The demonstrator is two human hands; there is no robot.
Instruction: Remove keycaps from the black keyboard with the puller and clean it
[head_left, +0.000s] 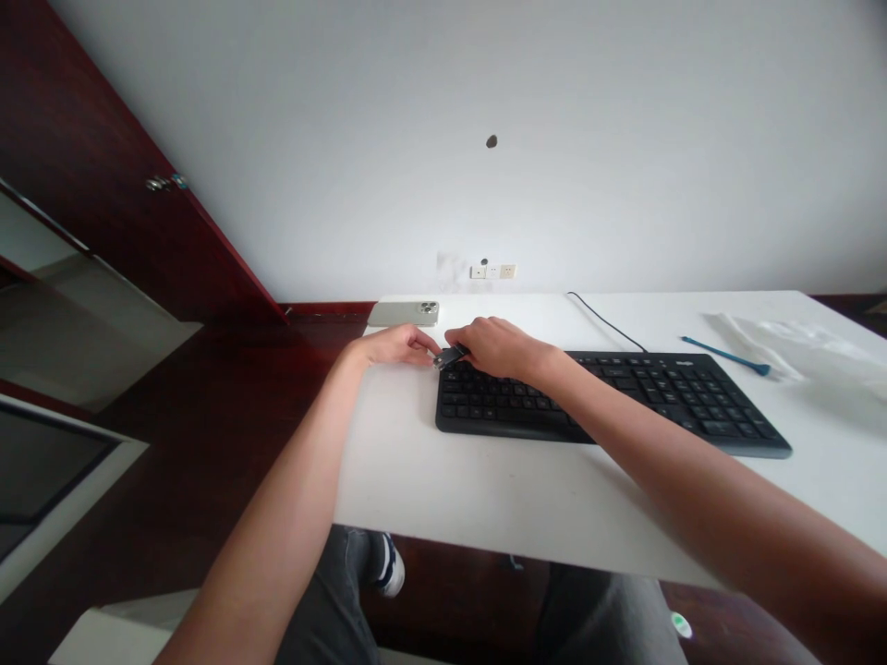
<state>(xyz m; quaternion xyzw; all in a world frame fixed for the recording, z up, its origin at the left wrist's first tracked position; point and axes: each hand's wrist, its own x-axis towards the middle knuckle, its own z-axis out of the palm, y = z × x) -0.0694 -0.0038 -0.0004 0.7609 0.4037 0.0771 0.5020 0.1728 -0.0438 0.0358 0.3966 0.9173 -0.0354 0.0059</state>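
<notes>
A small dark object [449,356], too small to make out exactly, sits at the top left corner of the keyboard, and I can't tell whether it touches the keys. The person's left hand [396,346] pinches one end of it between the fingertips, while the right hand [495,346] curls over the other end, so both hands are gripping it. The black keyboard [610,402] lies on a white desk [485,489] directly beneath the right hand and wrist, with its thin black cable [602,321] running toward the wall. A phone [402,313] lies back-up just beyond the left hand, its camera lenses showing. Far to the right are a blue stick-like tool [726,356] and a crumpled clear plastic bag [776,346], which sit almost touching. I can't tell whether anything is inside the bag. A wall socket [493,272] sits just above the desk's back edge.
</notes>
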